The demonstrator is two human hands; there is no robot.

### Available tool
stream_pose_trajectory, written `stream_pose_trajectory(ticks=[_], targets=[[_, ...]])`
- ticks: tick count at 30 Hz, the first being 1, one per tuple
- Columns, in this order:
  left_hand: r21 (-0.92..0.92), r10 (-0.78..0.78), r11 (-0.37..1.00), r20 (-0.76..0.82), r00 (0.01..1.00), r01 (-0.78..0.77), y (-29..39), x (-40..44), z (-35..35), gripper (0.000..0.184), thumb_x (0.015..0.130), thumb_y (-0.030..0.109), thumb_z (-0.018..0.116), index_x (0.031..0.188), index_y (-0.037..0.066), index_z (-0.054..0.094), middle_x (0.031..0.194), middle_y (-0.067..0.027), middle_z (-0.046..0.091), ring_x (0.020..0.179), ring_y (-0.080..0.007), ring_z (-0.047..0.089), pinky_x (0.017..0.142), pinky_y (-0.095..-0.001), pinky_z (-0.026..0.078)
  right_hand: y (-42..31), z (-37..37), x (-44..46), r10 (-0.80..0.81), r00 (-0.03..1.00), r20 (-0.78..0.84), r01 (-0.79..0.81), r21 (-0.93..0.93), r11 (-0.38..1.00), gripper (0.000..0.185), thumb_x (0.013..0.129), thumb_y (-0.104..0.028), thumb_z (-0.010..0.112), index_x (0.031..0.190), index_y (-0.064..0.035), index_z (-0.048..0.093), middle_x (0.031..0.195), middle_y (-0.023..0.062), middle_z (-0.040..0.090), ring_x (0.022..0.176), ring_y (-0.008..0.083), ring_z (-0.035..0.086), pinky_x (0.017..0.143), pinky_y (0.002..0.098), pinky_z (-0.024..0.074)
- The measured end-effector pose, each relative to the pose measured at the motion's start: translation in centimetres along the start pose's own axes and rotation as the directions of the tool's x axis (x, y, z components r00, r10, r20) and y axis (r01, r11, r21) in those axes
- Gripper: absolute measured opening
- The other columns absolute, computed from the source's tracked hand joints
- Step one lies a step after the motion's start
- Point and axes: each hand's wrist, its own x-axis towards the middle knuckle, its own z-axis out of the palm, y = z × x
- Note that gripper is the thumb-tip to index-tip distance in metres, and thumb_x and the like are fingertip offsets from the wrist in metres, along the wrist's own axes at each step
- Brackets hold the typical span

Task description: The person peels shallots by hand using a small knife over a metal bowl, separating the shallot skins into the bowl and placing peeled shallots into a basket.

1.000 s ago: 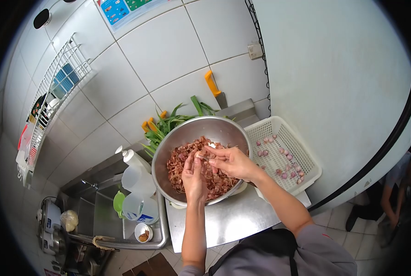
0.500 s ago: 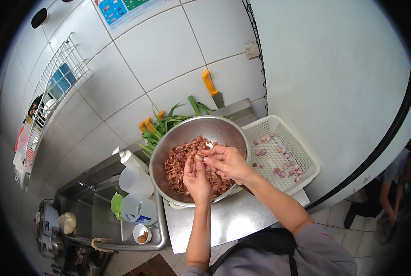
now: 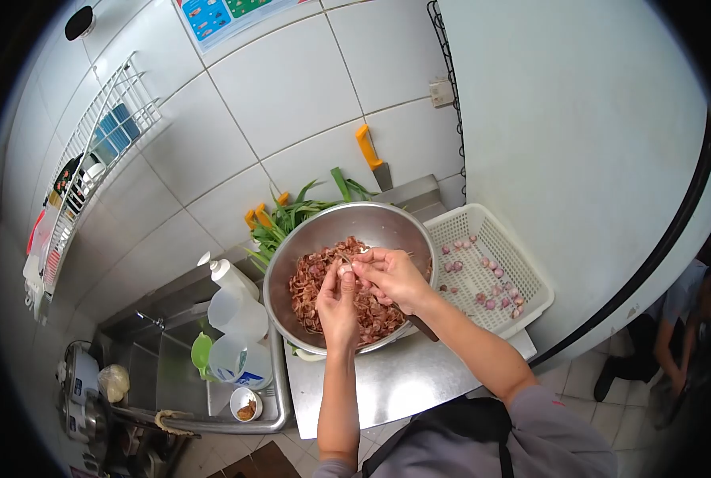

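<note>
Above a large steel bowl point(image 3: 295, 239), my two hands meet with their fingertips together. My left hand point(image 3: 339, 307) pinches a small pale bulb point(image 3: 346, 269), which looks like a shallot. The fingers of my right hand point(image 3: 391, 279) are closed at the bulb's upper side; whether a peel or a blade is between them is too small to tell. Reddish-brown skins and bulbs point(image 3: 311, 283) fill the bottom of the bowl. A dark handle point(image 3: 424, 327) shows below my right wrist.
A white perforated basket point(image 3: 530, 275) with several shallots point(image 3: 491, 303) stands right of the bowl. Green leaves point(image 3: 291, 213) lie behind it. Left are a sink point(image 3: 176, 382), pump bottle point(image 3: 232, 275) and jugs point(image 3: 240, 360). A person point(image 3: 674, 327) is at far right.
The fingers of my right hand have shifted slightly around the bulb, and more of its pale surface shows. The dark handle below my right wrist has come into sight. The view has moved slightly.
</note>
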Motion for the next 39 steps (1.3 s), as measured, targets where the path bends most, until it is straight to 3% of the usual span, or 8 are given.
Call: stream_pose_trajectory(ticks=[6, 9, 12, 15, 24, 27, 33, 39], targets=[[-0.155, 0.062, 0.986, -0.049, 0.997, -0.069, 0.2, -0.3, 0.4, 0.041, 0.088, 0.014, 0.05, 0.123, -0.001, 0.035, 0.11, -0.0095, 0.052, 0.097, -0.015, 0.053, 0.085, -0.0261, 0.042, 0.7, -1.0, 1.1, 0.058, 0.997, -0.044, -0.053, 0.103, 0.993, 0.014, 0.086, -0.016, 0.054, 0.092, -0.0032, 0.053, 0.064, -0.0006, 0.047, 0.043, 0.0028, 0.038, 0.034, 0.0167, 0.0264], [-0.24, 0.058, 0.969, -0.029, 0.998, -0.063, 0.6, -0.3, -0.1, 0.034, 0.088, 0.012, 0.049, 0.118, 0.0, 0.037, 0.107, -0.0082, 0.053, 0.097, -0.0151, 0.052, 0.083, -0.0266, 0.044, 1.1, -2.4, 2.1, 0.053, 0.994, -0.1, -0.051, 0.015, 0.999, 0.021, 0.086, -0.014, 0.053, 0.104, -0.0024, 0.053, 0.064, 0.0, 0.049, 0.043, 0.0033, 0.038, 0.034, 0.0179, 0.0273], [-0.246, -0.044, 0.968, 0.024, 0.999, 0.049, 0.3, 0.3, -0.7, 0.035, 0.089, 0.011, 0.048, 0.119, -0.001, 0.036, 0.108, -0.0099, 0.053, 0.094, -0.0171, 0.053, 0.078, -0.0262, 0.044, 0.5, -2.8, 1.8, 0.041, 0.997, -0.062, -0.058, -0.301, 0.952, 0.038, 0.086, -0.013, 0.052, 0.121, -0.0016, 0.045, 0.063, 0.0006, 0.051, 0.046, 0.0042, 0.04, 0.037, 0.0192, 0.031], [-0.361, -0.156, 0.915, 0.098, 0.983, 0.181, 0.5, 0.5, -1.0, 0.03, 0.088, 0.015, 0.049, 0.114, 0.001, 0.044, 0.105, -0.0063, 0.055, 0.094, -0.014, 0.053, 0.08, -0.0238, 0.042, 1.3, -2.7, 1.5, -0.215, 0.974, -0.075, 0.137, -0.558, 0.818, 0.044, 0.086, -0.013, 0.051, 0.127, -0.0018, 0.039, 0.06, 0.0, 0.051, 0.049, 0.0043, 0.041, 0.042, 0.02, 0.0339], [-0.42, -0.167, 0.88, 0.161, 0.973, 0.22, -0.2, 0.4, -1.2, 0.025, 0.09, 0.023, 0.047, 0.109, 0.007, 0.049, 0.103, -0.0028, 0.055, 0.093, -0.0121, 0.052, 0.081, -0.0261, 0.041, -1.5, -1.9, -0.9, -0.189, 0.967, 0.169, 0.244, -0.423, 0.873, 0.043, 0.086, -0.011, 0.051, 0.126, -0.0044, 0.041, 0.07, 0.0004, 0.057, 0.061, 0.0059, 0.045, 0.059, 0.0224, 0.0416], [-0.375, -0.155, 0.909, 0.103, 0.982, 0.183, -0.3, 0.5, -1.0, 0.025, 0.089, 0.024, 0.048, 0.108, 0.007, 0.049, 0.103, -0.0025, 0.056, 0.093, -0.0122, 0.053, 0.083, -0.027, 0.041, 0.3, -1.9, -0.2, -0.305, 0.932, 0.194, 0.356, -0.351, 0.866, 0.04, 0.086, -0.011, 0.052, 0.124, -0.0077, 0.045, 0.079, 0.0013, 0.061, 0.063, 0.0054, 0.045, 0.06, 0.0212, 0.0416], [-0.284, -0.148, 0.944, 0.086, 0.985, 0.166, -0.6, 0.5, -1.0, 0.028, 0.09, 0.022, 0.047, 0.111, 0.003, 0.046, 0.104, -0.0051, 0.055, 0.095, -0.0141, 0.053, 0.083, -0.0292, 0.042, -1.2, -1.5, -1.0, -0.151, 0.964, 0.221, 0.25, -0.542, 0.803, 0.033, 0.085, -0.012, 0.053, 0.117, -0.0084, 0.052, 0.096, 0.006, 0.064, 0.071, 0.0049, 0.051, 0.068, 0.0217, 0.0435], [-0.3, -0.138, 0.939, 0.124, 0.983, 0.169, -0.8, -0.1, -0.9, 0.032, 0.089, 0.024, 0.048, 0.112, 0.002, 0.045, 0.101, -0.0052, 0.055, 0.093, -0.0141, 0.053, 0.082, -0.0298, 0.043, 0.5, -2.0, -0.2, -0.327, 0.904, 0.274, 0.417, -0.406, 0.813, 0.03, 0.084, -0.014, 0.056, 0.113, -0.0066, 0.055, 0.107, 0.0103, 0.06, 0.089, 0.0121, 0.059, 0.079, 0.0248, 0.0442]])
